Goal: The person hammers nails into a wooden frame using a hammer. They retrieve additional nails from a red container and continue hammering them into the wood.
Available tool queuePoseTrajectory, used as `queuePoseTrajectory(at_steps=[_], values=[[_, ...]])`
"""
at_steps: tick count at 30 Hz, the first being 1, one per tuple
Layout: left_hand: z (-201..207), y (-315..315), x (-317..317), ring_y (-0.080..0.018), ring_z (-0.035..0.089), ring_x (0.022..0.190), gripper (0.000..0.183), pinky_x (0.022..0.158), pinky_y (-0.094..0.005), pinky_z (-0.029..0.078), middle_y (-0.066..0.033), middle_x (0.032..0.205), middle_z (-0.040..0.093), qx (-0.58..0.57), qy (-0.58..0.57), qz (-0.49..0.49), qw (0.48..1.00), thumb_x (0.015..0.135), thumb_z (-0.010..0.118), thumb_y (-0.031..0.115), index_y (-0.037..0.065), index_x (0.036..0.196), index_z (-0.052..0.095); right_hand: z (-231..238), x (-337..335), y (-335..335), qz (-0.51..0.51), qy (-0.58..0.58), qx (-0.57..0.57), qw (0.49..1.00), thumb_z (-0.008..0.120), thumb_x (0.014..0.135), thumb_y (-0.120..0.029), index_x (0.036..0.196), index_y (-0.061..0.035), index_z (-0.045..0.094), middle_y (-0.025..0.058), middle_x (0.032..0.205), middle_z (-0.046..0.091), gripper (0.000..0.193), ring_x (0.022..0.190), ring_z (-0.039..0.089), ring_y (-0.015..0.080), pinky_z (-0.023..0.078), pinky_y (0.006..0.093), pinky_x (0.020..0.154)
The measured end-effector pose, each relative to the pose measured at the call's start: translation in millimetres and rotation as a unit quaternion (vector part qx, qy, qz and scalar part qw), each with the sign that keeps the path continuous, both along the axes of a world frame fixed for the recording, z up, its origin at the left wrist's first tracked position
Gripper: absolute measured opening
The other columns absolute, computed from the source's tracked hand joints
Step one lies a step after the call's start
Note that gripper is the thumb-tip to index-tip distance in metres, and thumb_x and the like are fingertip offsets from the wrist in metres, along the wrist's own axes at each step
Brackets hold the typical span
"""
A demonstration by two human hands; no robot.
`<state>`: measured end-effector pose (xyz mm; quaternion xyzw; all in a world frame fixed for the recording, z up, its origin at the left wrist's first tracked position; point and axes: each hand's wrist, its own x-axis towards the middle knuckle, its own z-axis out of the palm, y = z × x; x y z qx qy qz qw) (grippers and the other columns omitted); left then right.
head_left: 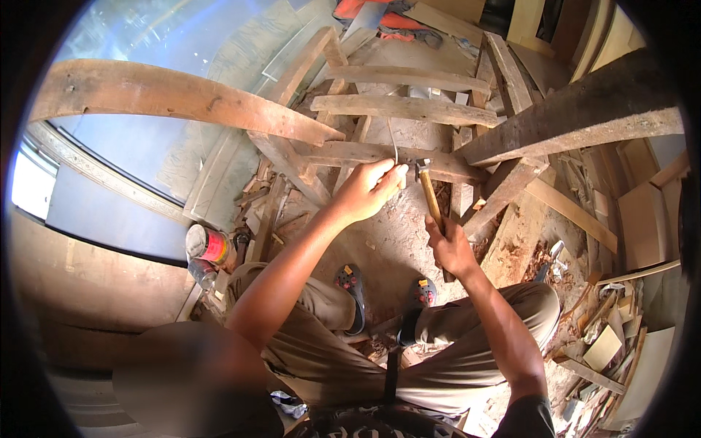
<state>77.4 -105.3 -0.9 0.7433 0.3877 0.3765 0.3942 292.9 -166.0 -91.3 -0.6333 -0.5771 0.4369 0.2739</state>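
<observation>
My right hand [451, 250] is wrapped round the wooden handle of a hammer [431, 196], whose metal head points up and away from me. Just left of the hammer head, my left hand [371, 191] is closed in a pinch. A thin pale strand [395, 140] rises from its fingertips; I cannot tell whether it is wire or cord. Both hands are at the near crossbar [350, 152] of a rough wooden frame. Farther off, two more crossbars [405, 109] span between the sloping legs. The hammer head is close to the near crossbar, but contact cannot be made out.
A long curved beam [168, 95] comes in from the left and a dark thick beam [584, 117] from the right. A can with a red label [212, 244] stands at left. Wood offcuts [606, 347] lie at right. My shoes [350, 288] rest on the dusty floor below.
</observation>
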Motion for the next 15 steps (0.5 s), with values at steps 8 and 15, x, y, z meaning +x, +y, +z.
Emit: queuePoseTrajectory(at_steps=[8, 15], values=[[-1, -25, -67, -0.0352, 0.063, 0.067, 0.032, 0.064, -0.0431, 0.047, -0.0188, 0.075, 0.064, 0.083, 0.305, -0.026, 0.948, 0.099, 0.058, 0.031, 0.002, 0.088, 0.064, 11, -19, -10, -0.004, 0.097, -0.03, 0.995, 0.057, 0.1, -0.044, 0.092, -0.0023, 0.052, 0.0004, 0.059, 0.048, 0.043, 0.043, 0.044, 0.0099, 0.038, 0.0294, 0.04], [-12, -76, -198, -0.0386, 0.063, 0.077, 0.029, 0.07, -0.0455, 0.047, -0.0215, 0.079, 0.065, -0.101, 0.464, -0.009, 0.88, 0.095, 0.062, 0.028, 0.001, 0.087, 0.068, -79, -41, 14, 0.124, -0.121, 0.0, 0.985, 0.059, 0.096, -0.05, 0.085, 0.0047, 0.063, 0.0197, 0.064, 0.063, 0.056, 0.065, 0.067, 0.0325, 0.05, 0.045, 0.064]])
